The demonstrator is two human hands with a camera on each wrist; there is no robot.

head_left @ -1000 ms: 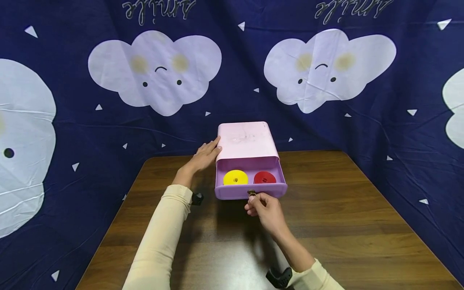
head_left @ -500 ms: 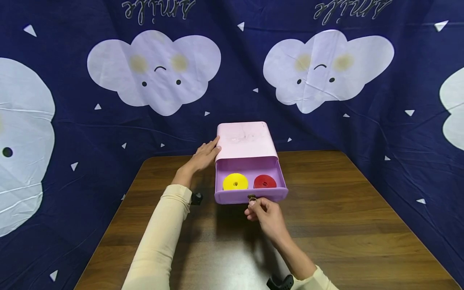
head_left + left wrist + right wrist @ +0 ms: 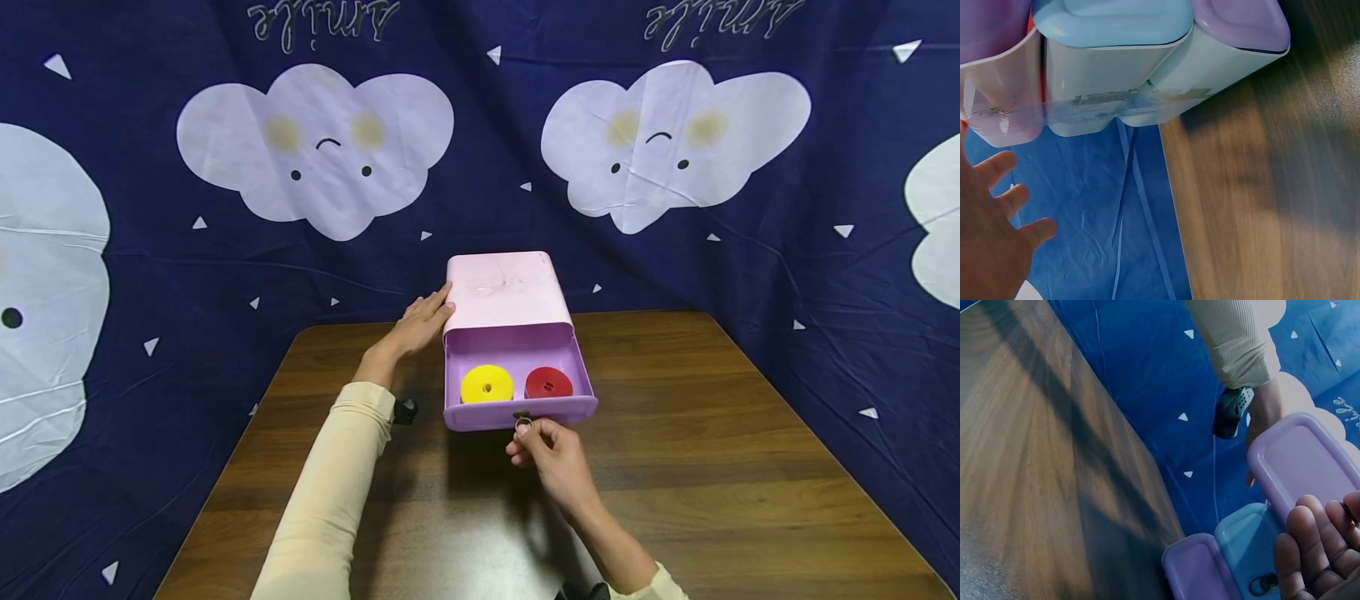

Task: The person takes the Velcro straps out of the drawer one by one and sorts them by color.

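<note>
A stacked drawer unit with a pale pink top stands at the back of the table. Its top purple drawer is pulled out towards the person. Inside lie a yellow round roll-like disc and a red one, each with a small hole in its centre. My right hand pinches the drawer's ring pull between thumb and finger. Against the unit's left side my left hand rests with fingers extended; the left wrist view shows its fingers spread beside the casing.
Below the pulled drawer, the right wrist view shows a blue drawer with its own ring and a lower purple drawer. Behind the wooden table hangs a dark blue cloth printed with clouds.
My right hand has drawn the top drawer further out towards the person, so more of the yellow and red discs shows. The left hand has stayed at the unit's side.
</note>
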